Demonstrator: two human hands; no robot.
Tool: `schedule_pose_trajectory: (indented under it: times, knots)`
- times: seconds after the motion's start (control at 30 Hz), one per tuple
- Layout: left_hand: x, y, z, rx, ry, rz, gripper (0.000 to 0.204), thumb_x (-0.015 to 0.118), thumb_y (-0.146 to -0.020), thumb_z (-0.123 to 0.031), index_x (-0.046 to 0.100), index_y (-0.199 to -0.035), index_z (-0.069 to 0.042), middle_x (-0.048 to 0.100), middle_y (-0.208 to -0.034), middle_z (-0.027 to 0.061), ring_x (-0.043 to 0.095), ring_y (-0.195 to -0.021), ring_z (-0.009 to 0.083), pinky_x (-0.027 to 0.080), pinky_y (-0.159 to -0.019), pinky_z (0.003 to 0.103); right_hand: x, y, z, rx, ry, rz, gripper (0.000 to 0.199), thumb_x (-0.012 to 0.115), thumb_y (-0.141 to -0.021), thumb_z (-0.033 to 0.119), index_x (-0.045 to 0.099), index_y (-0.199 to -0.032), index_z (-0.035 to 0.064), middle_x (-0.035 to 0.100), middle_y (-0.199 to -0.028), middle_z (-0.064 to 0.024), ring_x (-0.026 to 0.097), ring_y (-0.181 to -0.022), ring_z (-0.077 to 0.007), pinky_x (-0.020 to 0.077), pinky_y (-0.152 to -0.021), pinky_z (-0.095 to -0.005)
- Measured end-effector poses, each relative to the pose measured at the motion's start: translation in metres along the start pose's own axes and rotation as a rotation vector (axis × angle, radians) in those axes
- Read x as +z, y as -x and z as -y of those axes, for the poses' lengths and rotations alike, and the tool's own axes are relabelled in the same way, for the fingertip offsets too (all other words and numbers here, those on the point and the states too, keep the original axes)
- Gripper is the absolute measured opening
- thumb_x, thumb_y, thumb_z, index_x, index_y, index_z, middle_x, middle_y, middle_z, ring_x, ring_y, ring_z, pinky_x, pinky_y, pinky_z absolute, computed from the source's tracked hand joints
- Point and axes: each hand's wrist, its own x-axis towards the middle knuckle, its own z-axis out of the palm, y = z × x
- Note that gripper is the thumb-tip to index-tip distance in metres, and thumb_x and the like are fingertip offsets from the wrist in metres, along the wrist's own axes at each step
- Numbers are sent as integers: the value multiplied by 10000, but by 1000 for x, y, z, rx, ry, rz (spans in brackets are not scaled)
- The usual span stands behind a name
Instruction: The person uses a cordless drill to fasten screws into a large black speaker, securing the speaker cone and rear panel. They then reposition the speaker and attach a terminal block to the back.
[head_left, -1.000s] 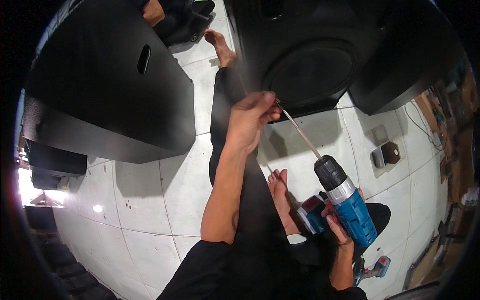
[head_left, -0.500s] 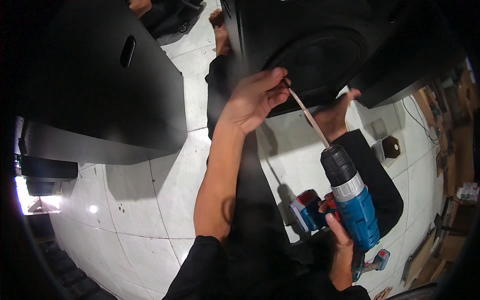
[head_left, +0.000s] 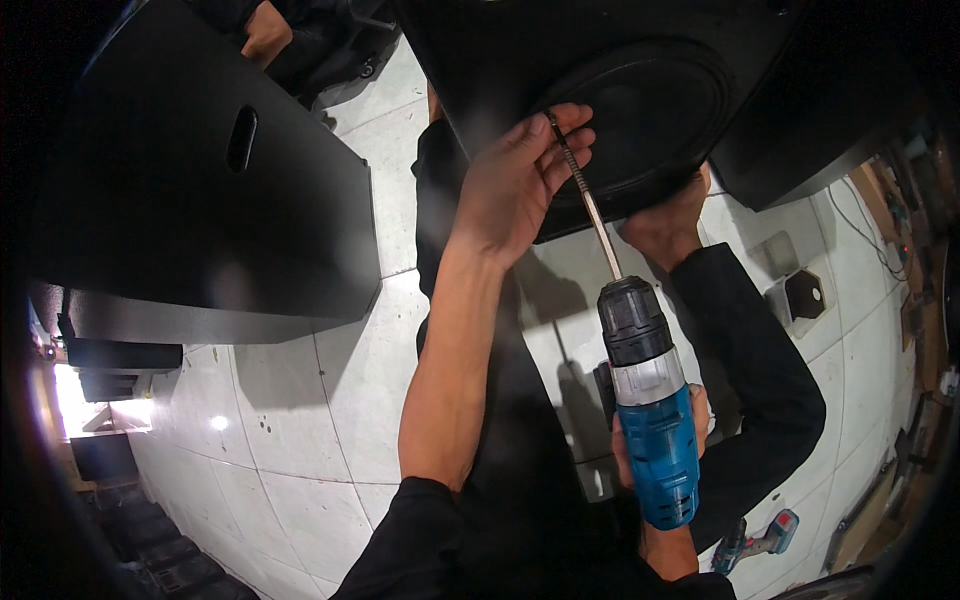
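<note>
My right hand is wrapped round the handle of a blue and black cordless drill, mostly hidden beneath its body. A long, thin driver bit runs up and away from the chuck. At its far end the thumb and fingers of my left hand close on the tip. Something small and dark sits there, too small to make out. Just beyond stands a black speaker cabinet with a large round cone, close to my left fingertips.
Another large black cabinet with a slot handle stands at left, and one more at right. A second cordless drill lies on the tiled floor. A small open box is at right. Another person's hand shows at the top.
The drill has swung left and turned more upright, its body now covering the handle. My left hand has shifted slightly up with the bit's tip, still pinching.
</note>
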Motion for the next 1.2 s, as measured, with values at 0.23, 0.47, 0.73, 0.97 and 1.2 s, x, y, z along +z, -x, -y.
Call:
schedule_pose_trajectory:
  times: [0.23, 0.47, 0.73, 0.97, 1.2]
  knots:
    - [2, 4, -5, 21, -53, -69, 342, 482, -1042, -236, 590, -1221, 34, 584, -1300, 214, 607, -1157, 261, 497, -1024, 357, 9, 12, -11, 178, -308, 75, 744, 780, -792, 266, 419, -1358, -55, 611, -1066, -167, 650, -894, -265, 511, -873, -393]
    - [6, 4, -2, 33, -24, -105, 331, 489, -1039, -229, 585, -1216, 33, 602, -1259, 201, 618, -1124, 247, 511, -1003, 357, 9, 5, -1, 359, -304, 38, 737, 757, -807, 348, 438, -1328, -65, 630, -1009, -177, 671, -877, -244, 558, -814, -377]
    - [15, 5, 7, -23, 319, -83, 360, 466, -1051, -252, 520, -1275, 25, 594, -1247, 154, 608, -1079, 227, 522, -963, 346, -1, -3, 9, 480, -146, 132, 824, 712, -820, 502, 447, -1334, -84, 629, -1007, -218, 659, -890, -299, 538, -843, -418]
    - [0, -2, 14, -10, 533, 74, 375, 492, -1041, -258, 506, -1289, 23, 562, -1280, 165, 606, -1099, 235, 525, -990, 320, 0, 2, 13, 478, -52, 150, 885, 713, -811, 529, 413, -1370, -89, 600, -1093, -242, 642, -949, -336, 529, -851, -435]
    - [2, -5, 17, -8, 551, 87, 368, 506, -1035, -250, 510, -1277, 27, 573, -1260, 164, 613, -1091, 231, 533, -982, 320, 17, 25, -24, -65, 190, -87, 865, 723, -802, 470, 401, -1388, -78, 556, -1194, -245, 610, -1021, -355, 512, -882, -454]
